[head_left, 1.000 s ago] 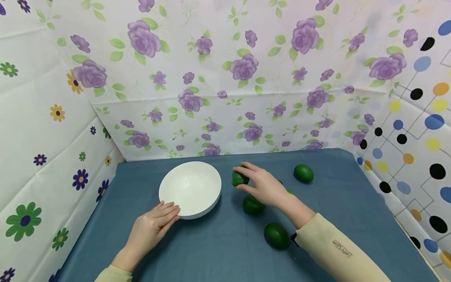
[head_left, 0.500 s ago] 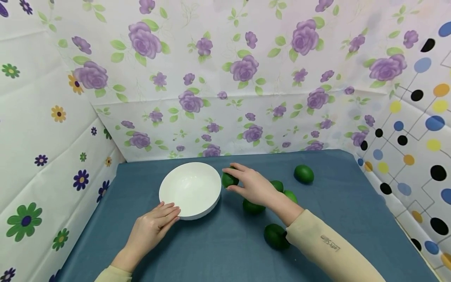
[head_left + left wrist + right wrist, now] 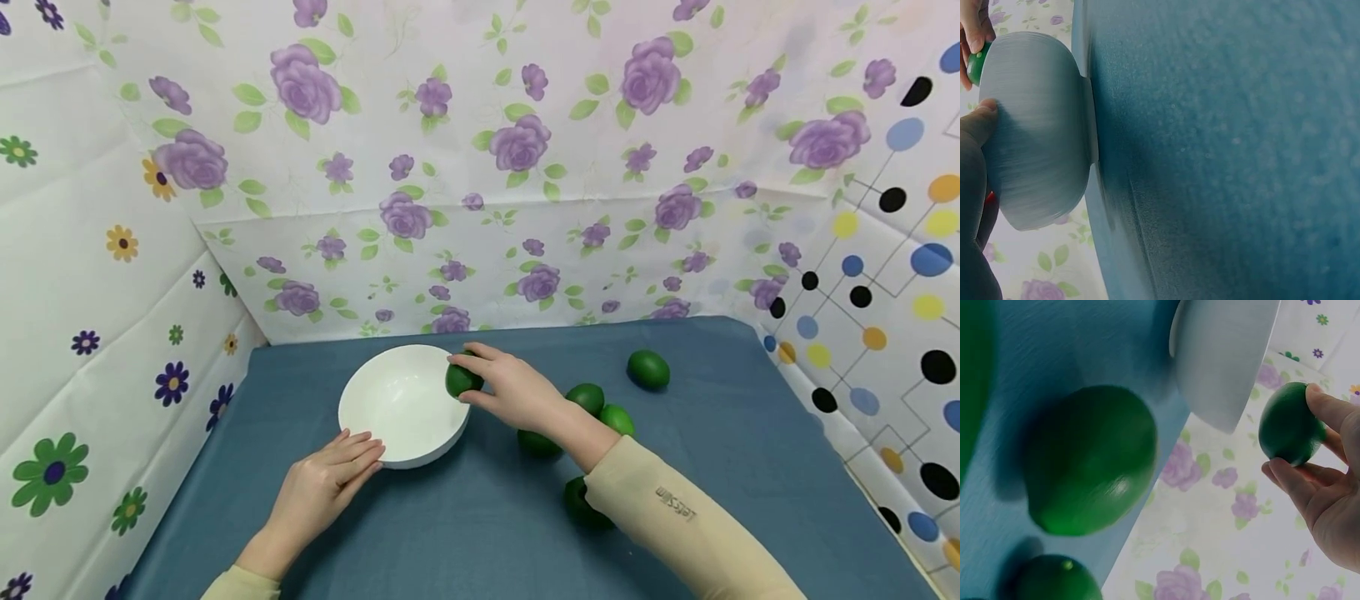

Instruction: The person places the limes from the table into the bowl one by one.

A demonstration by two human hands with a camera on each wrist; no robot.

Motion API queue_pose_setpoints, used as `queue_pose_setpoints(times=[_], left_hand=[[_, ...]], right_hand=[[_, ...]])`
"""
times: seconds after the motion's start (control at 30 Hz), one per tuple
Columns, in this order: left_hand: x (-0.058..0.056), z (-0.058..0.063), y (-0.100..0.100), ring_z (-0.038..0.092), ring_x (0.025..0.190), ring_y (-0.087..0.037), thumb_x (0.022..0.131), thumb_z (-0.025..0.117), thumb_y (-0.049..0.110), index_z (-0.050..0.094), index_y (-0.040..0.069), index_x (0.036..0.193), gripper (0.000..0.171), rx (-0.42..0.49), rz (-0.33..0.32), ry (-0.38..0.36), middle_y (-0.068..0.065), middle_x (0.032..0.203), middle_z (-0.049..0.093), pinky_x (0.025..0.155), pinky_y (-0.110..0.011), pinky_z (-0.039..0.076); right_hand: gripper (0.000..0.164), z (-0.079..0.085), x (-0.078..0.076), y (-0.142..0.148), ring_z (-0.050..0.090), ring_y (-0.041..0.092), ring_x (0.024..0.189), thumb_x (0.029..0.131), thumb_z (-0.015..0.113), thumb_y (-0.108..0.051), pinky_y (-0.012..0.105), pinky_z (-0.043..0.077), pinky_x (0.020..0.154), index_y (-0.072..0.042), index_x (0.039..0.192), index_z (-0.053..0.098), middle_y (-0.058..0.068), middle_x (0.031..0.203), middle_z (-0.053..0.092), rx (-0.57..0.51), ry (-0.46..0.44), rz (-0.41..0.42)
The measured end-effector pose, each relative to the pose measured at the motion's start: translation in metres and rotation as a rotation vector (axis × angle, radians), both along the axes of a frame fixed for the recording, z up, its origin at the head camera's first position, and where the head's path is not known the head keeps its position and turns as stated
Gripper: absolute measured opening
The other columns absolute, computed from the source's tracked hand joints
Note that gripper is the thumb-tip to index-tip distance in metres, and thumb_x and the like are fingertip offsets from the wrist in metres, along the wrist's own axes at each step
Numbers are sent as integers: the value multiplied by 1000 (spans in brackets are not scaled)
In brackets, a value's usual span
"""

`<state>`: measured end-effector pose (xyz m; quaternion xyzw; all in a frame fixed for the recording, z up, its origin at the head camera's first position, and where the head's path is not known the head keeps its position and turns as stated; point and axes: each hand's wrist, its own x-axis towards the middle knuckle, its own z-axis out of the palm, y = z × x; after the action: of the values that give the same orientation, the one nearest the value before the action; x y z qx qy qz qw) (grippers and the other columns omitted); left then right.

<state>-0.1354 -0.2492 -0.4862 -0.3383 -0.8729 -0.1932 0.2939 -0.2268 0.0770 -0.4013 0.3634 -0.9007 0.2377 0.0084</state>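
A white bowl [image 3: 397, 404] stands on the blue-covered table, left of the middle. My left hand [image 3: 322, 483] holds its near-left rim, fingers over the edge and thumb [image 3: 985, 119] against the outer wall. My right hand [image 3: 517, 392] pinches a dark green lime [image 3: 462, 379] between thumb and fingertips. This lime is up at the bowl's right rim and overlaps it in the head view. In the right wrist view the held lime [image 3: 1291, 425] is raised above the level of the bowl's rim [image 3: 1260, 369].
Several limes lie to the right: a dark one [image 3: 585, 398], a brighter one [image 3: 617, 419], others partly under the right arm [image 3: 536, 444], and a lone lime [image 3: 648, 369] at the back right. Patterned cloth walls [image 3: 480, 250] enclose the table's back and sides.
My right hand has moved left with the lime, from beside the bowl to its right rim. Limes behind the forearm have come into view. The left hand and bowl have stayed still.
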Motion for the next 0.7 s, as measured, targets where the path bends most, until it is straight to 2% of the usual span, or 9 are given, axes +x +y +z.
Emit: queue_pose_setpoints(times=[0.2, 0.43, 0.7], left_hand=[[0, 1, -1, 69, 109, -21, 80, 82, 14, 76, 13, 117, 37, -2, -6, 3, 0, 115, 73, 101, -45, 53], [-1, 2, 0, 69, 108, -21, 79, 82, 14, 76, 13, 117, 38, 2, -20, 35, -1, 114, 73, 98, -47, 54], [-1, 1, 0, 69, 108, -21, 78, 83, 14, 76, 13, 117, 39, 5, -19, 37, 0, 114, 73, 99, -47, 54]], right_hand=[[61, 4, -1, -17, 63, 19, 116, 97, 66, -38, 32, 59, 86, -26, 152, 44, 10, 158, 34, -10, 2, 25], [61, 6, -3, -38, 54, 22, 129, 96, 67, -39, 34, 56, 96, -26, 152, 44, 8, 159, 34, 14, -5, 46], [60, 2, -6, -64, 51, 21, 132, 97, 65, -41, 33, 54, 99, -26, 151, 45, 10, 158, 35, 73, 1, 77]])
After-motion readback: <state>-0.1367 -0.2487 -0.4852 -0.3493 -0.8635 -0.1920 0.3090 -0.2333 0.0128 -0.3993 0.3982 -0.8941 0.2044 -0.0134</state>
